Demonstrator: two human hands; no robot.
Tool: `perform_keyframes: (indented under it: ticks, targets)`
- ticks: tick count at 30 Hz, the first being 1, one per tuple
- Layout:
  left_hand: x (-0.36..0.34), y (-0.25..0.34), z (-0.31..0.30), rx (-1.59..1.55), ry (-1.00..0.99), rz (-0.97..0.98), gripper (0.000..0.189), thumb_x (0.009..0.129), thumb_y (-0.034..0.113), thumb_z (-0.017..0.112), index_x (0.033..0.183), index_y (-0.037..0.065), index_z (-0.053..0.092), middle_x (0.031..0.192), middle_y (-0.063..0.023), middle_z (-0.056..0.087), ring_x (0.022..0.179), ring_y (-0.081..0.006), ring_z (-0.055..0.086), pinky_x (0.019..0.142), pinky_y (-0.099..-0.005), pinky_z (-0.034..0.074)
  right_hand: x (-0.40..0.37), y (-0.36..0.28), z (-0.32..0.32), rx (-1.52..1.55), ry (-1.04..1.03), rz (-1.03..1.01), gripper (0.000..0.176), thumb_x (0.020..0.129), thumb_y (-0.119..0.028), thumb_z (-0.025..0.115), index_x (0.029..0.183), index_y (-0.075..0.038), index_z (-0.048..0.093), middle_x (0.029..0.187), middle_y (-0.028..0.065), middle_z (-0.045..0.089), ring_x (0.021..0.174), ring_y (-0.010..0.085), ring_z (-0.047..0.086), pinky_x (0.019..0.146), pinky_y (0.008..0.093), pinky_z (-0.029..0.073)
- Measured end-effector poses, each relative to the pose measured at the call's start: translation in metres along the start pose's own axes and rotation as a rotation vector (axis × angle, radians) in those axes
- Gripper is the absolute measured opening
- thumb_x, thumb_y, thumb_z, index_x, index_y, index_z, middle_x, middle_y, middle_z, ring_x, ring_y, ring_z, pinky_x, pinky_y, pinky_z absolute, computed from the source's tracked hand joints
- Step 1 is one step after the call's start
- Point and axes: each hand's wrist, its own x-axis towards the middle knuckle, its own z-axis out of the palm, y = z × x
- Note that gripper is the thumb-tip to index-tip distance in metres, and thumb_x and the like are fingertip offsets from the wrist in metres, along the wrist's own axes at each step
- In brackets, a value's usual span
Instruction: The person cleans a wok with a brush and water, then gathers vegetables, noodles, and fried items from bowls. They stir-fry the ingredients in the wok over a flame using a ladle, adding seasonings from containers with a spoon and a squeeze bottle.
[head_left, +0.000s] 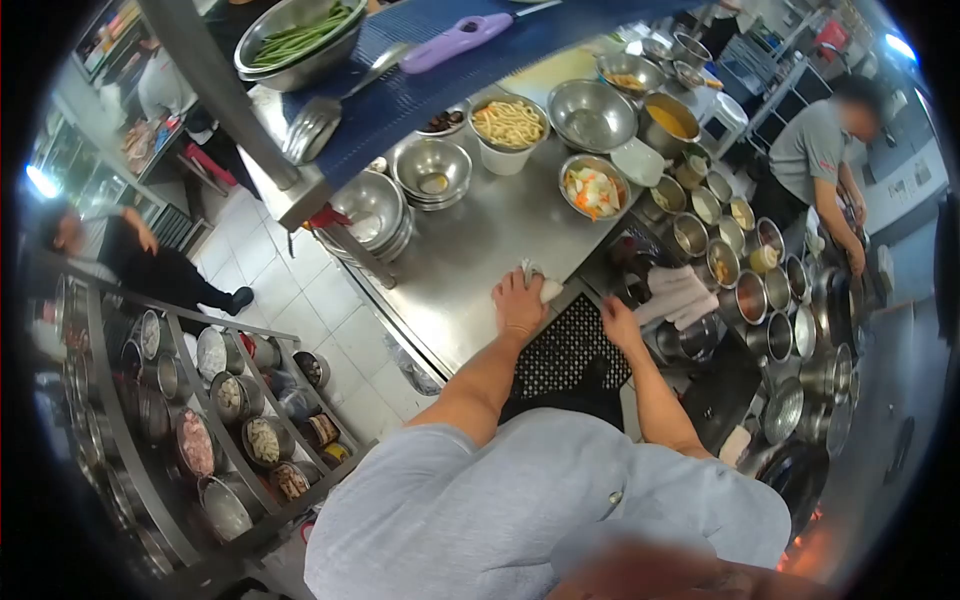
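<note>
On the steel counter (455,255), near its front right corner, my left hand (520,302) is closed on a crumpled white cloth (549,290), part of which sticks out past the fingers. My right hand (620,322) hangs over the right side of a black perforated mat (570,345), near the stove edge; its fingers look curled, and whether they hold anything cannot be made out. A bowl of mixed cut vegetables (594,190) stands on the counter beyond both hands.
Stacked steel bowls (370,210) and a tub of yellow strips (508,124) stand on the counter. Several metal pots (722,262) and light cloths (678,296) lie right. One person (815,150) works at right; another sits left. A food rack (220,400) is lower left.
</note>
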Motion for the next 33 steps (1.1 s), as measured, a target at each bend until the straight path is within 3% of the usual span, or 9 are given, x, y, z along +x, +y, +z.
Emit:
perform_keyframes:
  ticks: [3,6,8,11,20,26,28,29,33]
  targets:
    - [-0.004,-0.007,0.015,-0.009,0.015,-0.033,0.055,0.066,0.025,0.074,0.117,0.015,0.055,0.122,-0.0134,0.047,0.118,-0.0313,0.041,0.094,-0.0449,0.033,0.043,-0.132,0.024,0.245,-0.013,-0.254,0.026,0.087,-0.018,0.059,0.109,-0.005,0.063,0.101,0.0171,0.067,0.088,0.0339,0.064,0.080,0.0382,0.051]
    - [0.006,-0.017,-0.005,-0.522,0.298,-0.199,0.049,0.075,0.033,0.065,0.120,0.017,0.053,0.123,-0.0137,0.049,0.116,-0.0318,0.043,0.094,-0.0454,0.034,0.037,-0.188,0.058,0.268,-0.153,-0.572,0.024,0.082,-0.020,0.062,0.102,-0.009,0.068,0.097,0.0135,0.067,0.092,0.0300,0.062,0.083,0.0391,0.048]
    - [-0.017,0.014,-0.070,-0.214,0.072,-0.114,0.049,0.077,0.030,0.061,0.121,0.009,0.053,0.117,-0.0170,0.052,0.109,-0.0341,0.047,0.088,-0.0487,0.036,0.020,-0.196,0.078,-0.161,0.027,-0.730,0.020,0.077,-0.021,0.063,0.093,-0.014,0.072,0.094,0.0090,0.068,0.099,0.0260,0.058,0.090,0.0403,0.042]
    - [-0.021,0.048,-0.178,0.217,-0.307,-0.072,0.050,0.079,0.024,0.054,0.121,-0.002,0.052,0.108,-0.0218,0.058,0.098,-0.0376,0.054,0.079,-0.0536,0.039,0.032,-0.183,0.096,-0.024,-0.003,-0.729,0.017,0.074,-0.020,0.062,0.087,-0.015,0.073,0.094,0.0055,0.068,0.105,0.0230,0.055,0.097,0.0408,0.035]
    - [-0.032,-0.075,0.079,0.005,0.271,-0.205,0.050,0.078,0.030,0.058,0.122,0.007,0.053,0.115,-0.0179,0.054,0.106,-0.0349,0.049,0.085,-0.0494,0.038,0.031,-0.169,0.090,0.013,-0.010,-0.656,0.020,0.077,-0.021,0.061,0.091,-0.012,0.072,0.096,0.0047,0.069,0.109,0.0222,0.053,0.099,0.0407,0.032]
    - [-0.006,-0.140,0.200,-0.311,0.474,0.002,0.050,0.077,0.033,0.061,0.122,0.014,0.053,0.120,-0.0150,0.051,0.113,-0.0328,0.046,0.089,-0.0462,0.036,0.016,-0.156,0.074,0.141,-0.026,-0.799,0.021,0.078,-0.018,0.060,0.095,-0.010,0.070,0.101,0.0087,0.067,0.109,0.0265,0.055,0.097,0.0443,0.037]
    - [0.002,-0.094,0.180,-0.466,0.337,0.258,0.050,0.077,0.034,0.061,0.122,0.016,0.053,0.121,-0.0145,0.050,0.114,-0.0325,0.045,0.090,-0.0456,0.036,0.000,-0.138,0.058,0.239,-0.106,-0.590,0.022,0.081,-0.019,0.059,0.098,-0.008,0.068,0.100,0.0128,0.067,0.101,0.0302,0.059,0.094,0.0444,0.041]
    - [0.002,-0.052,0.089,0.227,0.277,0.260,0.058,0.063,0.026,0.074,0.117,0.014,0.056,0.108,-0.0163,0.056,0.107,-0.0322,0.051,0.082,-0.0460,0.041,-0.020,-0.129,0.048,0.318,-0.143,-0.399,0.022,0.082,-0.019,0.058,0.099,-0.008,0.067,0.098,0.0147,0.066,0.094,0.0320,0.062,0.091,0.0433,0.045]
    - [-0.001,-0.008,0.020,0.047,0.052,0.088,0.061,0.065,0.021,0.073,0.122,0.015,0.053,0.113,-0.0158,0.051,0.107,-0.0357,0.047,0.082,-0.0480,0.039,-0.109,-0.073,-0.015,0.225,0.083,-0.099,0.023,0.086,-0.019,0.056,0.106,-0.011,0.065,0.080,0.0143,0.066,0.070,0.0332,0.064,0.075,0.0387,0.051]
